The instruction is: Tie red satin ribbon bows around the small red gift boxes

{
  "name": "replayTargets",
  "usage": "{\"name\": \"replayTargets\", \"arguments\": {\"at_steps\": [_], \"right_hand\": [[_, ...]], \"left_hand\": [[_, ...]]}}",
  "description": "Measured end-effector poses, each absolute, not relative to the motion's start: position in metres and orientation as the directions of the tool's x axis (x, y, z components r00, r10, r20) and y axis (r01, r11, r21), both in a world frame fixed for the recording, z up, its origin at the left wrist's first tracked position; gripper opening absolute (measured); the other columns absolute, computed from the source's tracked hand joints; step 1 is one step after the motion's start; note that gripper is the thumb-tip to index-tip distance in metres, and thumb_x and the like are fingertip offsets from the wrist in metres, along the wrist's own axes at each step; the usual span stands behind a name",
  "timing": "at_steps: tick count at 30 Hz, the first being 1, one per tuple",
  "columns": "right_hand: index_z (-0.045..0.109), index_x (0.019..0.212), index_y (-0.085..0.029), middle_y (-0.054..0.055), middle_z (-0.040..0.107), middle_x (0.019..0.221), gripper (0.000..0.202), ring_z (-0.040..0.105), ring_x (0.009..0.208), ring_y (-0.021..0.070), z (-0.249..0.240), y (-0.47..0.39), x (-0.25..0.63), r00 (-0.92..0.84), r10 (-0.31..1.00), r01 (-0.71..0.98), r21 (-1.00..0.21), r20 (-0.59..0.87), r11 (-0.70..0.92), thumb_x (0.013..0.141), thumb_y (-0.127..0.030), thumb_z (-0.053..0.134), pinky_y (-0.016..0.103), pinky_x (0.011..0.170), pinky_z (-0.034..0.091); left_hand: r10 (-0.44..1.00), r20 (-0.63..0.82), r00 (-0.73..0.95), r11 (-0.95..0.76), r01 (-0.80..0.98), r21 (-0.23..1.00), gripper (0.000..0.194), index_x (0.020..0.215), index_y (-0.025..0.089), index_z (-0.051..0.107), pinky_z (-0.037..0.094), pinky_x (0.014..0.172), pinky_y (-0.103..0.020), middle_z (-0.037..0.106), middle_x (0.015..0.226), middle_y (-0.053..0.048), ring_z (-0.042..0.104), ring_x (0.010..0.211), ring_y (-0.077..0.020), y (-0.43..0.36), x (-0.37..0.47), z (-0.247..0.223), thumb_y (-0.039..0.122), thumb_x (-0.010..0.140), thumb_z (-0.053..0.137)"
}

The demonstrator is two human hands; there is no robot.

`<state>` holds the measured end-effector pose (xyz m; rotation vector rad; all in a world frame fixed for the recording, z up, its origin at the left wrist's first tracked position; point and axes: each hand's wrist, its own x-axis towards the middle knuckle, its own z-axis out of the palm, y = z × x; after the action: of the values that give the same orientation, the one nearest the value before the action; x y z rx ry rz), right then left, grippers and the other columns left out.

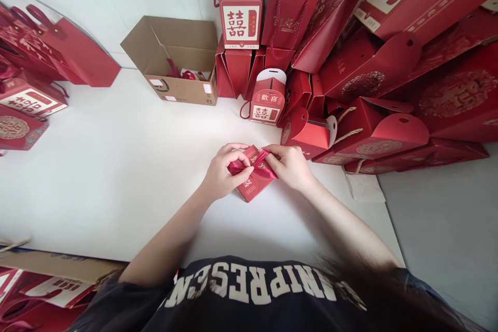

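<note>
A small red gift box (249, 193) with gold lettering lies on the white table, a dark pink ribbon (265, 170) tied across it in a bow. My left hand (227, 171) is at the box's left side, thumb and fingers pinching the ribbon's left loop. On the right, my right hand (290, 165) grips the bow's other loop between thumb and fingers. Part of the ribbon is covered by my fingers. Both forearms reach in from the near edge.
An open cardboard box (182, 91) with ribbon pieces stands at the back. Red gift boxes (268, 101) are stacked behind and right of my hands. More red bags (83, 57) stand at the left. A carton of red packaging (50, 290) sits at lower left, below the white table (97, 176).
</note>
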<state>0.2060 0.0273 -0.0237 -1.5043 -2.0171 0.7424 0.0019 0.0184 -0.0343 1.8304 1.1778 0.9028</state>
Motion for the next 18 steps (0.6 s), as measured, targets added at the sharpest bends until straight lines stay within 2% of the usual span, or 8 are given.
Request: {"name": "replayTargets", "arguments": {"at_steps": [3, 5, 7, 11, 14, 18], "right_hand": [[0.068, 0.108, -0.023, 0.003, 0.074, 0.093, 0.024, 0.068, 0.076, 0.0164, -0.017, 0.032, 0.217, -0.406, 0.914, 0.579, -0.776, -0.009, 0.25, 0.091, -0.03, 0.053, 0.027, 0.071, 0.049], [0.06, 0.122, -0.023, 0.004, 0.073, 0.1, 0.035, 0.068, 0.081, 0.0168, -0.011, 0.034, 0.226, -0.507, 0.86, 0.485, -0.845, -0.063, 0.225, 0.089, -0.035, 0.058, 0.027, 0.07, 0.051], [0.053, 0.127, -0.022, 0.005, 0.071, 0.101, 0.039, 0.067, 0.083, 0.017, -0.006, 0.035, 0.234, -0.525, 0.847, 0.44, -0.879, -0.083, 0.186, 0.091, -0.036, 0.056, 0.028, 0.07, 0.052], [0.059, 0.107, -0.019, 0.005, 0.068, 0.095, 0.023, 0.062, 0.075, 0.0153, 0.003, 0.032, 0.239, -0.439, 0.899, 0.52, -0.817, -0.006, 0.248, 0.096, -0.036, 0.047, 0.029, 0.068, 0.049], [0.06, 0.095, -0.019, 0.004, 0.067, 0.088, 0.02, 0.059, 0.073, 0.0151, 0.01, 0.025, 0.234, -0.417, 0.906, 0.597, -0.728, 0.077, 0.337, 0.097, -0.033, 0.047, 0.028, 0.067, 0.045], [0.058, 0.085, -0.02, 0.0, 0.062, 0.074, 0.023, 0.054, 0.065, 0.0142, 0.019, 0.015, 0.229, -0.473, 0.881, 0.692, -0.627, -0.021, 0.357, 0.097, -0.039, 0.05, 0.026, 0.062, 0.039]], "left_hand": [[0.925, 0.116, 0.361, -0.237, 0.311, 0.921, 0.008, 0.085, 0.019, 0.058, 0.046, 0.1, -0.038, 0.057, 0.125, -0.01, 0.055, 0.123, -0.0255, 0.019, -0.005, -0.032, 0.025, 0.083, 0.064], [0.902, 0.052, 0.428, -0.163, 0.227, 0.96, 0.016, 0.096, 0.02, 0.054, 0.05, 0.092, -0.036, 0.056, 0.13, -0.011, 0.058, 0.117, -0.0246, 0.021, -0.014, -0.03, 0.027, 0.084, 0.062], [0.872, -0.002, 0.489, -0.105, 0.192, 0.976, 0.02, 0.103, 0.021, 0.052, 0.051, 0.087, -0.035, 0.056, 0.131, -0.011, 0.061, 0.112, -0.0234, 0.026, -0.025, -0.028, 0.028, 0.086, 0.058], [0.86, 0.005, 0.511, -0.146, 0.237, 0.96, 0.019, 0.102, 0.02, 0.055, 0.048, 0.084, -0.032, 0.061, 0.116, -0.009, 0.06, 0.101, -0.0208, 0.034, -0.041, -0.028, 0.024, 0.083, 0.055], [0.868, -0.02, 0.496, -0.133, 0.271, 0.953, 0.017, 0.099, 0.019, 0.056, 0.046, 0.072, -0.027, 0.06, 0.096, -0.005, 0.057, 0.082, -0.0164, 0.035, -0.045, -0.028, 0.023, 0.083, 0.055], [0.846, -0.071, 0.529, -0.073, 0.246, 0.966, 0.014, 0.092, 0.017, 0.059, 0.041, 0.061, -0.025, 0.051, 0.072, 0.001, 0.047, 0.064, -0.0121, 0.032, -0.045, -0.025, 0.029, 0.088, 0.056]]}}
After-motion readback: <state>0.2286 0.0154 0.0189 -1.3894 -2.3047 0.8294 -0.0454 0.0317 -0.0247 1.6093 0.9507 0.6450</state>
